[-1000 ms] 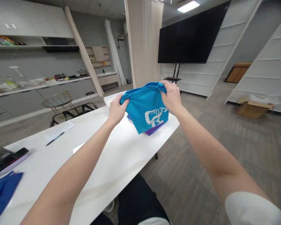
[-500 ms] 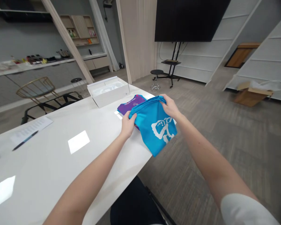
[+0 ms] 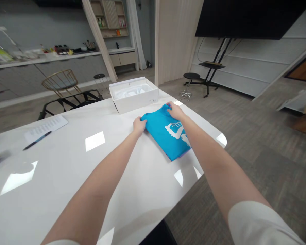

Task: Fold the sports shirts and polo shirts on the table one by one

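A folded bright blue shirt [image 3: 165, 136] with a white print lies flat on the white table [image 3: 91, 170], near its far right corner. A sliver of purple cloth [image 3: 184, 155] peeks out under its near edge. My left hand [image 3: 139, 125] pinches the shirt's left far corner. My right hand [image 3: 175, 110] grips its right far corner, fingers curled on the fabric. Both arms reach forward over the tabletop.
An open white box [image 3: 134, 95] stands just beyond the shirt. A sheet of paper [image 3: 46, 125] with a pen [image 3: 37, 140] lies at the far left. Chairs [image 3: 63, 92] stand behind the table; a TV stand [image 3: 211, 73] and a stool [image 3: 191, 76] are on the floor to the right.
Both hands lowered the blue shirt from mid-air onto the table, on top of the purple cloth. The view tilted down and turned left.
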The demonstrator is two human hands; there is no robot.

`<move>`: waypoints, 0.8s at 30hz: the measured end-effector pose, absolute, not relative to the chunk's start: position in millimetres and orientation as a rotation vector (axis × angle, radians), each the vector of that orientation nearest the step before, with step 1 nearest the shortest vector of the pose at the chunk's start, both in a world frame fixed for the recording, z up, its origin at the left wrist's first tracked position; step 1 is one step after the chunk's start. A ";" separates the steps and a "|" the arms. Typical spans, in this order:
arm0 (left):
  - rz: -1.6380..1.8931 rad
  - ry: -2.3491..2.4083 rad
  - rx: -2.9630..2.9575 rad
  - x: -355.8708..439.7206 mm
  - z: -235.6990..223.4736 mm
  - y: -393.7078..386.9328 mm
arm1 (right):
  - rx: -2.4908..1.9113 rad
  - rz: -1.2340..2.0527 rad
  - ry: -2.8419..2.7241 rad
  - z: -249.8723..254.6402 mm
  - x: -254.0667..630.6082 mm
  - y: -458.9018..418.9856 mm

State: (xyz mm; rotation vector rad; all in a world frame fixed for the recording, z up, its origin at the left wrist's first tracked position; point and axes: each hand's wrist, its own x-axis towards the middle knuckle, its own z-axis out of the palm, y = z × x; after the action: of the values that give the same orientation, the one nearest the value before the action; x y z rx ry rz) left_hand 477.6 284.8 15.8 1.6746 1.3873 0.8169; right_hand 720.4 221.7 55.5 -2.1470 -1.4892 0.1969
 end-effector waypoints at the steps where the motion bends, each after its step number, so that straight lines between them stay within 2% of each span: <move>1: 0.777 1.431 1.739 476.7 7.8 287.2 | -2.207 0.206 -1.500 43.8 715.3 223.6; 5: 0.840 1.485 2.146 480.0 6.0 274.4 | -2.376 -0.079 -1.419 30.9 707.1 220.6; 8: 0.883 1.237 2.569 492.0 19.6 250.7 | -2.489 -0.300 -1.182 40.5 713.7 217.9; 10: 0.828 1.039 2.723 502.1 25.4 235.3 | -2.504 -0.320 -1.143 45.7 718.1 215.4; 13: 0.632 0.993 2.737 514.4 22.4 222.4 | -2.357 -0.194 -1.429 43.6 718.6 208.3; 17: 0.286 0.989 2.637 518.9 6.0 224.5 | -2.323 0.233 -1.677 24.8 718.0 195.7; 20: 0.333 0.986 2.621 514.8 -0.6 223.4 | -2.473 0.395 -1.494 15.6 723.8 185.1; 24: 0.469 0.998 2.598 507.2 2.0 195.4 | -2.424 0.322 -1.478 20.4 721.2 160.6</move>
State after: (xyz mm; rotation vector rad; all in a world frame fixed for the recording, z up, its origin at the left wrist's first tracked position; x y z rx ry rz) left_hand 507.2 195.4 2.0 2.5977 0.9977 0.4694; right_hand 721.2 160.6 20.4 -2.4236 -1.4785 0.3218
